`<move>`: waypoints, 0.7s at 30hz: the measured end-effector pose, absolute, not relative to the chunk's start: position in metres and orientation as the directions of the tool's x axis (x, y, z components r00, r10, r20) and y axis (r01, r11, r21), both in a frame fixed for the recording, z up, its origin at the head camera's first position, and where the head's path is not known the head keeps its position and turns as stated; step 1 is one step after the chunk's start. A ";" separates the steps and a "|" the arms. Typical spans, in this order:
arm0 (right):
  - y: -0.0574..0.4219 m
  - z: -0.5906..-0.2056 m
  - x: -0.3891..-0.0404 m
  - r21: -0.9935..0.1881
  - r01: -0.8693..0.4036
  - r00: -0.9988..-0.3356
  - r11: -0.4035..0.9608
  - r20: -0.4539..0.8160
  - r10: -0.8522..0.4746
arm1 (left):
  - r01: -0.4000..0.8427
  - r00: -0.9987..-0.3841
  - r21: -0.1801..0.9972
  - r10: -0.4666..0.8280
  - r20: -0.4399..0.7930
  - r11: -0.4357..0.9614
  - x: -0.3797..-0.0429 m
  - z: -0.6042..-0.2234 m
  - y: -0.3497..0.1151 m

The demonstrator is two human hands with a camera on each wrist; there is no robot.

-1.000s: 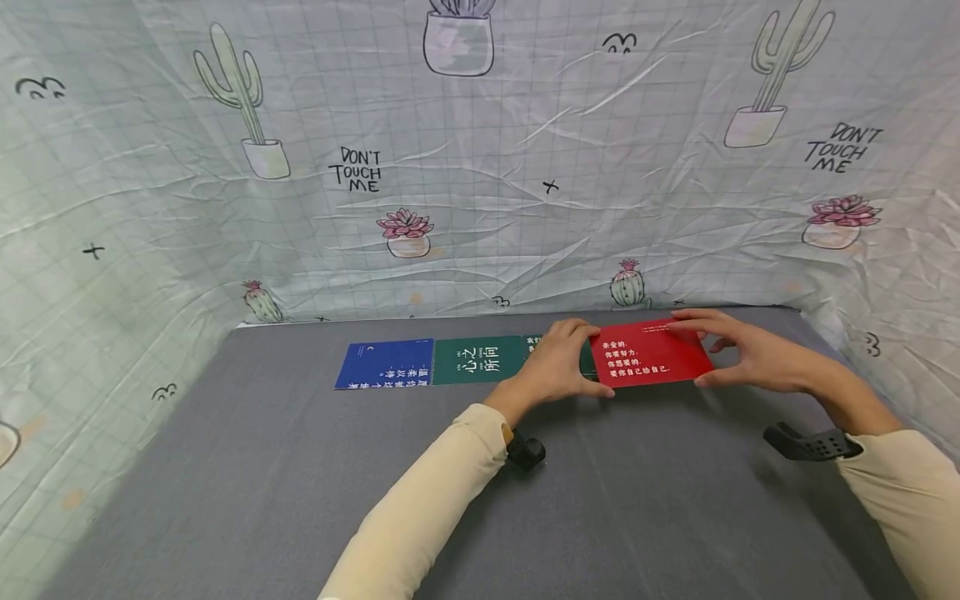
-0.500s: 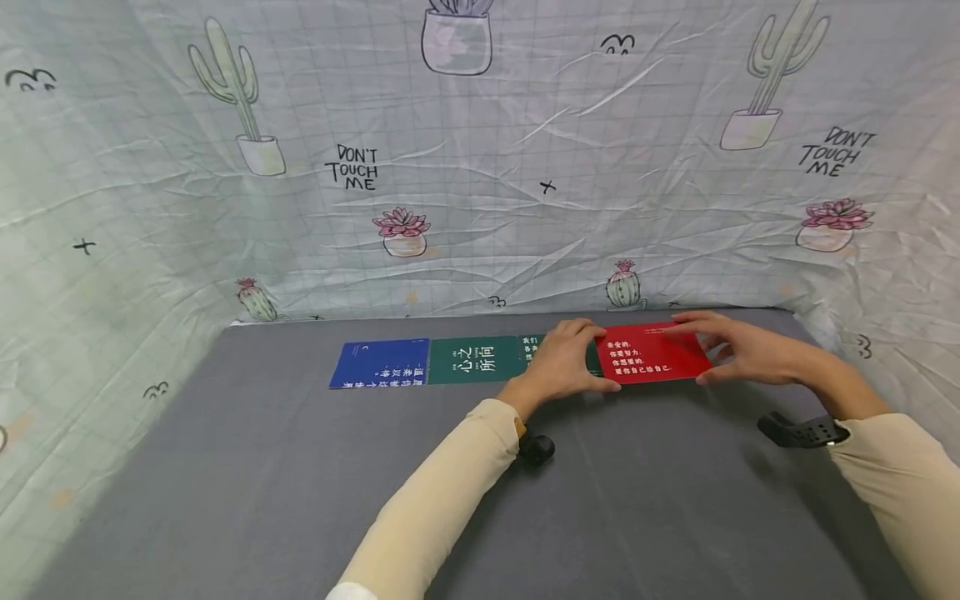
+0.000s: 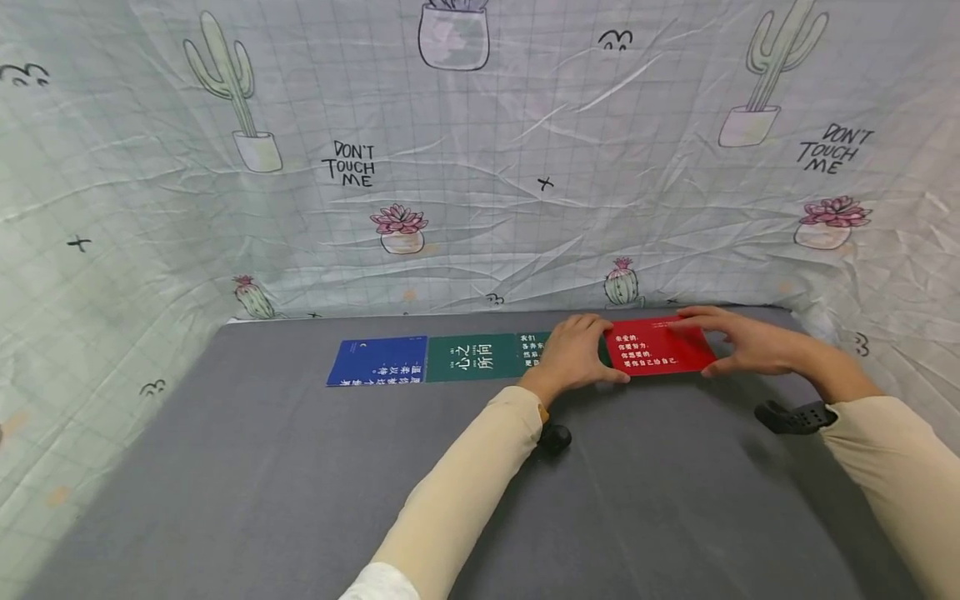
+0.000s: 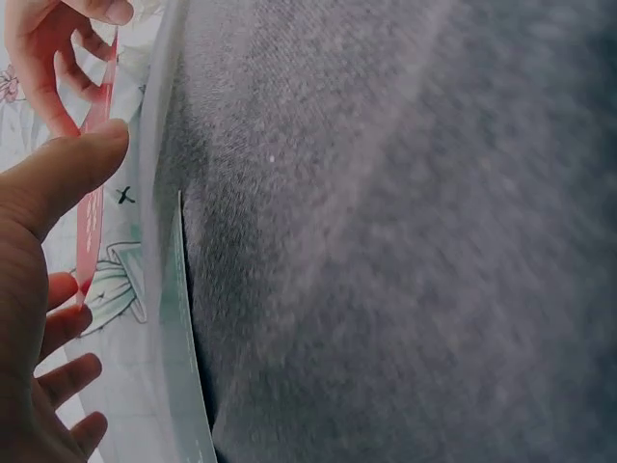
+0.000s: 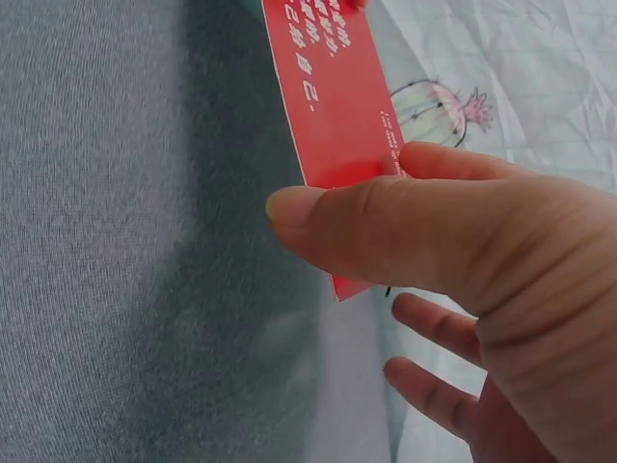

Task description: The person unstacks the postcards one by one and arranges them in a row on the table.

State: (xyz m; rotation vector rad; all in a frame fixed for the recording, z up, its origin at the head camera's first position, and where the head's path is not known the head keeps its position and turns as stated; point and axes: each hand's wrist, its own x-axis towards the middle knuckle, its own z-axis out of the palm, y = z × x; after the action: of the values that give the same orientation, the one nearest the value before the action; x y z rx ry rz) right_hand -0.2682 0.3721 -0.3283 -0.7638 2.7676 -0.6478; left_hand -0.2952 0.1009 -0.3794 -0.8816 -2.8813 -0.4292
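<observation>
A red card point(image 3: 652, 348) with white printed characters is held just above the grey table by both hands. My left hand point(image 3: 573, 354) grips its left end between thumb and fingers, and my right hand point(image 3: 757, 342) pinches the right end. In the right wrist view, the right thumb lies across the face of the red card point(image 5: 337, 116). Below the left hand lies a dark green card point(image 3: 529, 350), mostly hidden by that hand. Left of it in the row are another green card point(image 3: 471, 358) and a blue card point(image 3: 375, 360).
The cards form a row along the far side of the grey table point(image 3: 300, 483). Behind them hangs a wrinkled pale cloth point(image 3: 480, 200) printed with cacti and lettering, and it also closes off both sides.
Both hands have moved the red card slightly to the right, toward the right end of the card row. The cards lying on the table have stayed put.
</observation>
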 end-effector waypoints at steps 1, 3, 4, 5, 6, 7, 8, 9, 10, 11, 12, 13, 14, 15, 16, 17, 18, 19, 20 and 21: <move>0.373 -0.329 -0.270 -0.459 -0.446 -0.845 0.768 -0.068 -0.531 | 0.556 -0.831 0.232 0.529 0.172 0.798 -0.296 -0.380 0.103; 0.375 -0.332 -0.272 -0.455 -0.459 -0.840 0.763 -0.058 -0.540 | 0.546 -0.838 0.217 0.520 0.168 0.809 -0.298 -0.381 0.106; 0.375 -0.333 -0.273 -0.450 -0.465 -0.837 0.763 -0.056 -0.544 | 0.541 -0.841 0.212 0.516 0.163 0.814 -0.298 -0.382 0.108; 0.376 -0.335 -0.274 -0.449 -0.465 -0.837 0.763 -0.059 -0.545 | 0.537 -0.843 0.205 0.514 0.156 0.819 -0.299 -0.383 0.110; 0.377 -0.337 -0.276 -0.445 -0.465 -0.836 0.765 -0.063 -0.545 | 0.532 -0.847 0.199 0.511 0.147 0.823 -0.299 -0.384 0.112; 0.378 -0.338 -0.277 -0.438 -0.464 -0.837 0.770 -0.068 -0.543 | 0.526 -0.850 0.195 0.508 0.138 0.828 -0.300 -0.384 0.114; 0.378 -0.340 -0.278 -0.430 -0.466 -0.837 0.773 -0.070 -0.543 | 0.521 -0.854 0.190 0.504 0.130 0.832 -0.300 -0.385 0.115; 0.379 -0.341 -0.279 -0.423 -0.465 -0.838 0.778 -0.074 -0.541 | 0.514 -0.858 0.188 0.500 0.122 0.837 -0.301 -0.386 0.117; 0.379 -0.342 -0.281 -0.419 -0.463 -0.839 0.781 -0.077 -0.538 | 0.508 -0.861 0.189 0.494 0.120 0.840 -0.301 -0.386 0.118; 0.380 -0.343 -0.282 -0.417 -0.459 -0.842 0.785 -0.079 -0.534 | 0.504 -0.864 0.188 0.490 0.117 0.843 -0.301 -0.386 0.119; 0.380 -0.343 -0.282 -0.410 -0.457 -0.844 0.790 -0.079 -0.530 | 0.499 -0.866 0.187 0.485 0.117 0.846 -0.301 -0.386 0.120; 0.380 -0.344 -0.283 -0.405 -0.455 -0.847 0.793 -0.079 -0.526 | 0.496 -0.868 0.187 0.482 0.118 0.848 -0.301 -0.386 0.121; 0.381 -0.344 -0.284 -0.402 -0.452 -0.849 0.796 -0.079 -0.522 | 0.494 -0.870 0.187 0.479 0.119 0.849 -0.302 -0.385 0.122; 0.381 -0.344 -0.284 -0.401 -0.447 -0.852 0.800 -0.084 -0.517 | 0.491 -0.871 0.188 0.477 0.117 0.851 -0.302 -0.385 0.122; 0.381 -0.345 -0.285 -0.403 -0.444 -0.853 0.800 -0.085 -0.516 | 0.489 -0.872 0.189 0.475 0.117 0.851 -0.302 -0.385 0.123; 0.381 -0.345 -0.285 -0.400 -0.442 -0.854 0.803 -0.088 -0.514 | 0.488 -0.873 0.186 0.476 0.111 0.853 -0.303 -0.385 0.123; 0.380 -0.346 -0.286 -0.398 -0.440 -0.855 0.805 -0.090 -0.511 | 0.486 -0.874 0.183 0.474 0.107 0.854 -0.303 -0.385 0.123; 0.380 -0.346 -0.286 -0.397 -0.437 -0.856 0.807 -0.092 -0.509 | 0.483 -0.875 0.181 0.473 0.100 0.856 -0.304 -0.386 0.123; 0.379 -0.347 -0.287 -0.398 -0.434 -0.857 0.808 -0.093 -0.507 | 0.480 -0.877 0.174 0.471 0.092 0.860 -0.304 -0.386 0.122; 0.378 -0.348 -0.288 -0.399 -0.432 -0.858 0.809 -0.093 -0.505 | 0.474 -0.881 0.165 0.466 0.085 0.865 -0.304 -0.386 0.122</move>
State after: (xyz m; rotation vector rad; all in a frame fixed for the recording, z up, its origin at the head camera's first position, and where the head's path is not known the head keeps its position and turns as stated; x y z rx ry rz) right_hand -0.2877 0.3783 -0.3477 -0.7332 2.7996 -0.5488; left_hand -0.3042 0.1221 -0.3863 -0.7551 -2.9932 -0.2820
